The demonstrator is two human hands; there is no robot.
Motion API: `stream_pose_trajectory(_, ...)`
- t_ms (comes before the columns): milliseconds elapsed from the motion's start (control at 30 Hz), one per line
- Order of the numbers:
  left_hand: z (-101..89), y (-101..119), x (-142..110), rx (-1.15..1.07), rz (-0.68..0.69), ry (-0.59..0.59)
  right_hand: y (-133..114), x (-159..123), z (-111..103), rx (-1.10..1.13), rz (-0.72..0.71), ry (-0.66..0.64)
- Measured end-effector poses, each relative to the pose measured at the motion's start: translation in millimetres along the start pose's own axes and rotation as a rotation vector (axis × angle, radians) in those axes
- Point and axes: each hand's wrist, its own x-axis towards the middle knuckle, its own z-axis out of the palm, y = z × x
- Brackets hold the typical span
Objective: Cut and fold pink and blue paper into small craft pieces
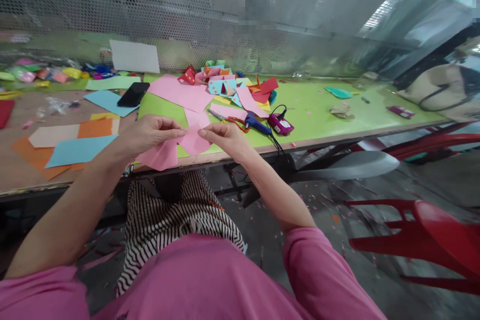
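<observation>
Between my two hands, over the front edge of the table, is a piece of pink paper point(194, 141). My left hand point(155, 132) pinches its left side with thumb and fingers. At its right side my right hand point(223, 136) pinches it too. More pink paper point(162, 155) shows below my left hand; whether it is the same piece I cannot tell. Just beyond my right hand lie scissors point(236, 121) with red-orange handles and a blue glue gun point(257, 122). A large pink sheet point(180, 91) lies behind my hands.
Folded paper pieces point(225, 85) are heaped at the back. A black phone point(134, 94) and blue paper point(80, 151) lie to the left. A purple box point(280, 124) with a black cord sits right of the glue gun. A red chair point(423, 230) stands at the right.
</observation>
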Motion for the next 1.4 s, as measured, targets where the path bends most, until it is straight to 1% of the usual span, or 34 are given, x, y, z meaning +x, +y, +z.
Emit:
stream_pose_trajectory(167, 1.0, 1, 0, 0.012, -0.008, -0.005, 6, 2, 1, 0.039, 0.024, 0.044)
stream_pose_trajectory(367, 4.6, 12, -1, 0.053, 0.026, 0.045, 5, 0, 5, 0.062, 0.013, 0.060)
stream_pose_trajectory(467, 8.5, 16, 1, 0.067, 0.044, 0.058, 4, 0, 9, 0.058, 0.022, 0.032)
stream_pose_trajectory(600, 11.1, 20, 4, 0.062, 0.084, 0.044, 2, -1, 12, 0.060, 0.032, -0.014)
stream_pose_trajectory(733, 8.5, 26, 1, 0.129, 0.010, 0.061, 0, -2, 10, 0.116, 0.018, -0.073)
stream_pose_trajectory(800, 7.0, 28, -1, 0.142, -0.008, 0.051, 0, -2, 9, 0.121, 0.017, -0.104)
stream_pose_trajectory(933, 6.5, 27, -1, 0.121, 0.001, 0.028, 2, -2, 10, 0.107, 0.029, -0.105)
stream_pose_trajectory(1100, 7.1, 22, 0, 0.106, 0.013, 0.044, 4, -1, 12, 0.070, 0.048, -0.083)
stream_pose_trajectory(1233, 7.4, 18, -1, 0.051, 0.013, 0.058, 3, -4, 11, -0.018, 0.029, -0.067)
stream_pose_trajectory(1400, 10.3, 16, 3, -0.057, 0.001, 0.005, 1, -9, 11, -0.127, -0.003, -0.088)
